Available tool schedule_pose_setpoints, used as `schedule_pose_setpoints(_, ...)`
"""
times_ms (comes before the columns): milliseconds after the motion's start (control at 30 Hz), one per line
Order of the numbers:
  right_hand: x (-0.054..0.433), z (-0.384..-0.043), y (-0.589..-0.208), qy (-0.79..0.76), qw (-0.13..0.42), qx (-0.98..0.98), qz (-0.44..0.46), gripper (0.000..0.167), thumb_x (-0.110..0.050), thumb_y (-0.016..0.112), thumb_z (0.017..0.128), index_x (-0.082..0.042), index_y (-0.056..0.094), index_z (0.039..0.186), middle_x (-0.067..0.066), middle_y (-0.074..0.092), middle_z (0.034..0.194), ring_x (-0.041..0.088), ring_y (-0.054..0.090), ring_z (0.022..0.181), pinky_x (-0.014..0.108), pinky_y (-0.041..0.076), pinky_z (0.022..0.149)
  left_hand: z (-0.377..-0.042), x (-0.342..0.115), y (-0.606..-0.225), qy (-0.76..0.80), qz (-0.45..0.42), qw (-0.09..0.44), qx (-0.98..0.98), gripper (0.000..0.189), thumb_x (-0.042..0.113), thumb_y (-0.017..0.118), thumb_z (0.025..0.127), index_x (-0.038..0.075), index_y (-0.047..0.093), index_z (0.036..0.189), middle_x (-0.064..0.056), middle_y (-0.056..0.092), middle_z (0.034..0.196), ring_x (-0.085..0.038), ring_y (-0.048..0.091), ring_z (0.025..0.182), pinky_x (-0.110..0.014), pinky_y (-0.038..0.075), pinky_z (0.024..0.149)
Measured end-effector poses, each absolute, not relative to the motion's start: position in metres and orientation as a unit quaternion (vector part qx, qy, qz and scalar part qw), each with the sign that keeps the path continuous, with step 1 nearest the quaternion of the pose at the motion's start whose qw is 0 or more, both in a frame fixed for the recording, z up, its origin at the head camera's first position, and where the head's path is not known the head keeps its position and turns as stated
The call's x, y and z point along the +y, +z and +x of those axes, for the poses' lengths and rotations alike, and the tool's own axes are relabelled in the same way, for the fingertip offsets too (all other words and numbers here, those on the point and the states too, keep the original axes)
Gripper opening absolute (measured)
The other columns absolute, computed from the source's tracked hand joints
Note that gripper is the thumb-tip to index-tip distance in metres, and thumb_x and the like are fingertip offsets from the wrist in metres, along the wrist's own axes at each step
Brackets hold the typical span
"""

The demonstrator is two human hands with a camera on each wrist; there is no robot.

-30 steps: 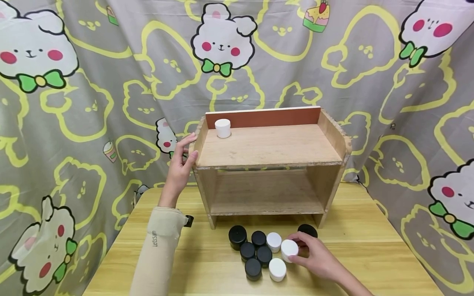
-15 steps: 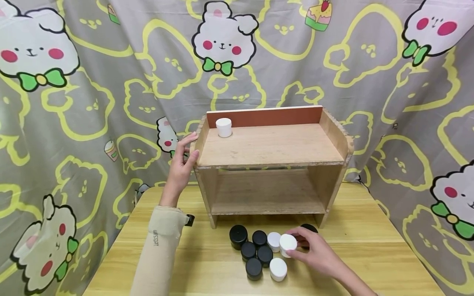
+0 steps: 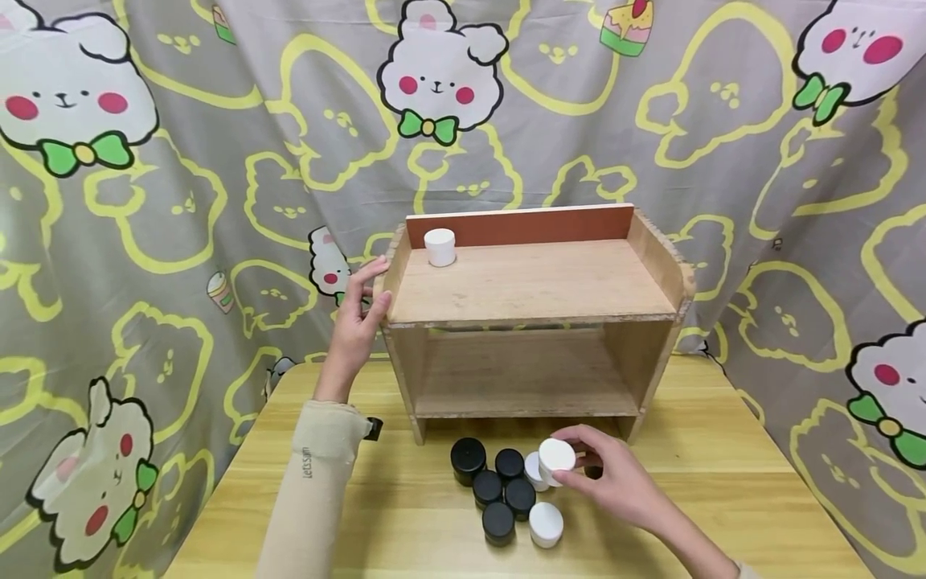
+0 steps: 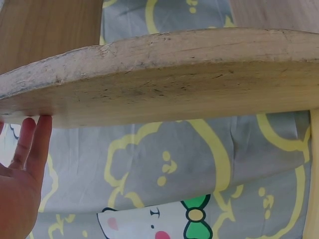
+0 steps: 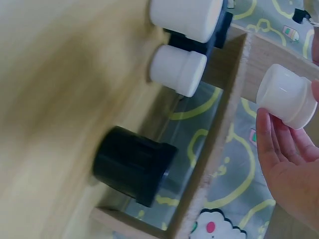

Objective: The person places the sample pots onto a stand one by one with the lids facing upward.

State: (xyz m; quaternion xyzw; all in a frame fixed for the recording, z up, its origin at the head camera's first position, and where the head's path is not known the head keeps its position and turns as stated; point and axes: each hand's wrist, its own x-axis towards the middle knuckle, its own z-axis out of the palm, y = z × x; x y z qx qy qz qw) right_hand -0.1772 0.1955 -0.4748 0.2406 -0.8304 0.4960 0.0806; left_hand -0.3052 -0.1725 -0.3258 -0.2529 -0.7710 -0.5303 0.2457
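My right hand (image 3: 615, 478) pinches a white lidded jar (image 3: 556, 458) between thumb and fingers. In the right wrist view this white jar (image 5: 286, 96) is clear of the tabletop. My left hand (image 3: 358, 310) touches the left side panel of a small wooden shelf (image 3: 535, 281); in the left wrist view the fingertips (image 4: 44, 122) meet the panel's outer face. Another white jar (image 3: 440, 247) stands on the top board at the back left. Beside the right hand, two white jars (image 3: 546, 524) and several black jars (image 3: 499, 523) stand on the table.
The shelf's lower board (image 3: 524, 374) spans between its side panels. A larger black jar (image 5: 132, 164) stands on the table, mostly behind the right hand in the head view. Beyond the wooden table (image 3: 405, 523) hangs a patterned grey curtain (image 3: 239, 201).
My right hand has raised the white jar off the table and moved it slightly left and toward the shelf. My left hand has stayed at the side panel.
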Motion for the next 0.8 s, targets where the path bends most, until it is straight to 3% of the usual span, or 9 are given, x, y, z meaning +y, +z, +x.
schedule_pose_setpoints(567, 0.186, -0.185, -0.425, 0.444, 0.141, -0.846, 0.259, 0.035, -0.021, 0.083, 0.089, -0.020, 0.070, 0.122, -0.010, 0.071, 0.108, 0.004, 0.066, 0.091, 0.030, 0.059, 0.081, -0.303, -0.168, -0.325, -0.528, -0.262, 0.257, -0.766, 0.043, 0.006, 0.054, 0.104, -0.001, 0.047, 0.146, -0.016, 0.042, 0.161, -0.009, 0.046, 0.106, -0.024, 0.043, 0.081)
schedule_pose_setpoints(800, 0.179, -0.191, -0.399, 0.463, 0.148, -0.829, 0.275, 0.038, -0.018, 0.084, 0.088, -0.017, 0.069, 0.124, -0.007, 0.072, 0.108, 0.007, 0.069, 0.091, 0.028, 0.060, 0.082, -0.304, -0.167, -0.326, -0.528, -0.273, 0.272, -0.757, 0.042, 0.004, 0.053, 0.103, -0.003, 0.047, 0.145, -0.018, 0.042, 0.161, -0.015, 0.047, 0.110, -0.026, 0.041, 0.085)
